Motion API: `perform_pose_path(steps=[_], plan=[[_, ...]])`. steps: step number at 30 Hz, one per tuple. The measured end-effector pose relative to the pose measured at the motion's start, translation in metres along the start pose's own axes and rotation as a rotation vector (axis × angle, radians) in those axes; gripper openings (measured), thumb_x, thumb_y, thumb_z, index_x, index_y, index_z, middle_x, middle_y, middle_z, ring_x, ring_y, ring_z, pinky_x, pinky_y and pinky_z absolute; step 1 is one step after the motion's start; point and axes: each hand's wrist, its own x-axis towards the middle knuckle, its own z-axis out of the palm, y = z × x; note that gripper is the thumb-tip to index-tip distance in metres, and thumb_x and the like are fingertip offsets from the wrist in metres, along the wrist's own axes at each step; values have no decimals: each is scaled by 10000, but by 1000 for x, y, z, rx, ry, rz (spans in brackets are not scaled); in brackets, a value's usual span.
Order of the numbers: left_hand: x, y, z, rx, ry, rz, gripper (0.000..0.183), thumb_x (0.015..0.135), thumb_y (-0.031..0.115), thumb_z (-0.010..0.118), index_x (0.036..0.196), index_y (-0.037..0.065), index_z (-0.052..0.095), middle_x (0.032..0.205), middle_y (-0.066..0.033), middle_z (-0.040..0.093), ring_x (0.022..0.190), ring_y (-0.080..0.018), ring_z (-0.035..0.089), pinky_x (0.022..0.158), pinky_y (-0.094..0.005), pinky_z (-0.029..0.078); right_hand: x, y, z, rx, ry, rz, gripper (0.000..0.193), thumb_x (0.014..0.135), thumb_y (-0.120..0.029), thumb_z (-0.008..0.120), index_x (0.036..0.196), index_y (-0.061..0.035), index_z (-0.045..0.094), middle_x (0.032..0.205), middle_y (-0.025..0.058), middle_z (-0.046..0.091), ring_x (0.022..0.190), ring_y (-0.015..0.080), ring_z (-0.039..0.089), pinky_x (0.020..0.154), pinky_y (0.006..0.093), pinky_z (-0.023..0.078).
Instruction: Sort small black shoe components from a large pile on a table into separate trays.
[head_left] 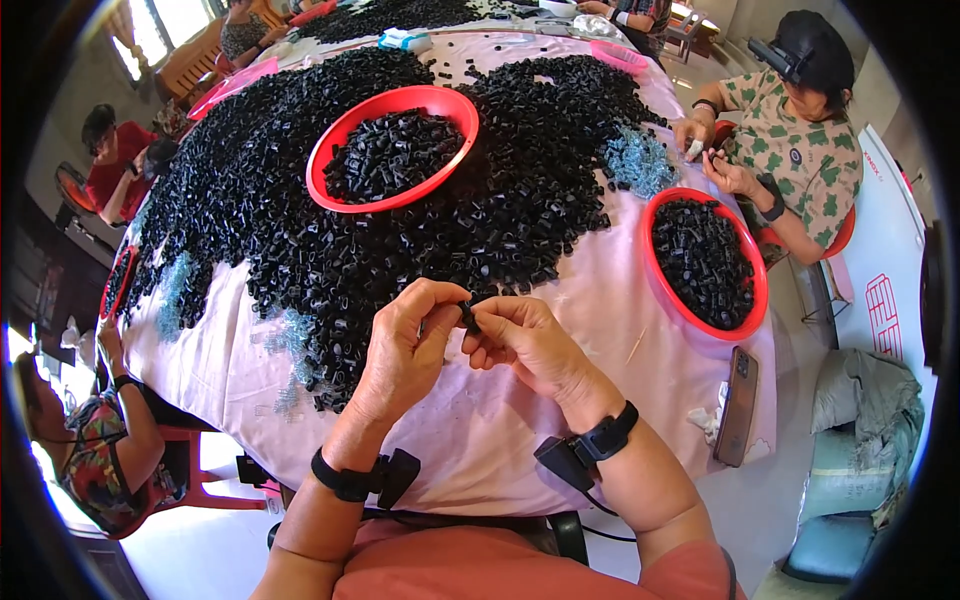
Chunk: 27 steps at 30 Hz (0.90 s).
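Note:
My left hand (408,338) and my right hand (520,338) meet over the near part of the table. Between their fingertips is a small black plastic piece (468,318), pinched from both sides; its exact shape is mostly hidden by the fingers. Just beyond my hands spreads a large heap of similar black pieces (420,250). A red basin (470,150) filled with such pieces stands on the heap. Another red basin (652,262), also full of them, sits to the right of my right hand.
Clear bluish plastic bits lie in a pile (640,160) at right and another (292,345) at left. A phone (738,405) rests by the right table edge, near a thin stick (637,345). Several people sit around the pink-covered table (600,400), one (800,150) handling something at right.

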Motion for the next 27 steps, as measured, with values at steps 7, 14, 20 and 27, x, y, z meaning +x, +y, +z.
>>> perform_pose_path(steps=[7, 14, 20, 27], plan=[[2, 2, -5, 83, -57, 155, 152, 877, -53, 583, 1016, -23, 639, 928, -127, 646, 816, -237, 647, 725, -322, 511, 0, -1, -1, -11, -15, -9, 209, 989, -239, 619, 1056, -55, 691, 868, 64, 721, 708, 112, 696, 662, 223, 573], [4, -2, -10, 85, -95, 301, 184, 857, -70, 605, 1030, -22, 646, 987, -133, 650, 832, -269, 657, 723, -327, 521, -1, -3, 0, -12, -32, 10, 211, 991, -241, 617, 1048, -51, 691, 865, 61, 719, 711, 110, 697, 663, 223, 570], [0, 6, -9, 122, -62, 268, 214, 846, -53, 646, 1049, -7, 698, 967, -123, 657, 836, -247, 666, 714, -313, 525, -1, -4, 2, -32, 7, 14, 199, 995, -221, 610, 1040, -44, 691, 858, 61, 718, 719, 113, 700, 668, 227, 574], [-1, 8, -7, 143, -8, 192, 167, 839, -51, 663, 994, -17, 717, 932, -120, 685, 813, -226, 682, 710, -303, 531, -1, -4, 5, -157, 60, 9, 197, 1000, -209, 601, 1045, -40, 691, 863, 59, 718, 726, 114, 702, 682, 233, 579]])
